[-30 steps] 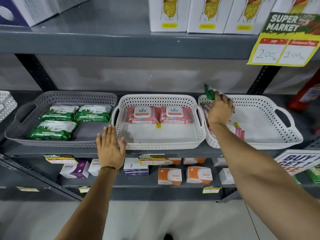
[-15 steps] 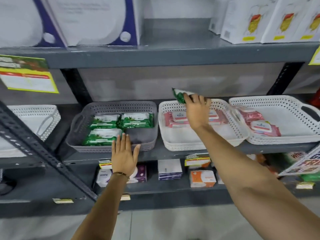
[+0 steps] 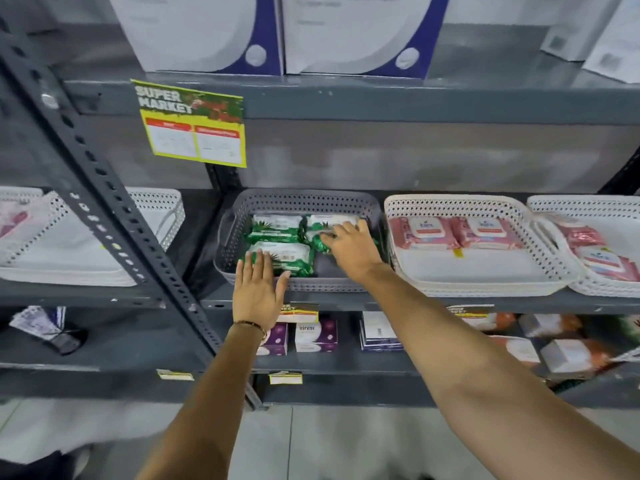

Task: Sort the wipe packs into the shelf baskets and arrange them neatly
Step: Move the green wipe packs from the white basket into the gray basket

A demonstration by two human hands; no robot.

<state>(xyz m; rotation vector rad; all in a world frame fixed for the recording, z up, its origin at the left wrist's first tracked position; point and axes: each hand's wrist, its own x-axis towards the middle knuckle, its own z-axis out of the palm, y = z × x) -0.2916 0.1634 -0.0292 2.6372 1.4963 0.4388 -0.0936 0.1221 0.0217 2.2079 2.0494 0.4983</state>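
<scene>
Right hand (image 3: 351, 249), fingers curled on a crinkly green wipe pack (image 3: 320, 242), at 3 o'clock inside perforated grey plastic basket (image 3: 304, 200); left hand (image 3: 258, 289) flat, fingers spread, at 6 o'clock rim.

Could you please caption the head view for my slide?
Right hand places a green wipe pack into the grey basket.

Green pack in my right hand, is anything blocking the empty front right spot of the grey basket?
Nothing visible does. The right hand holds the green pack already inside the grey basket, above the bare front right corner. The left hand rests at the front rim, left of it.
</scene>
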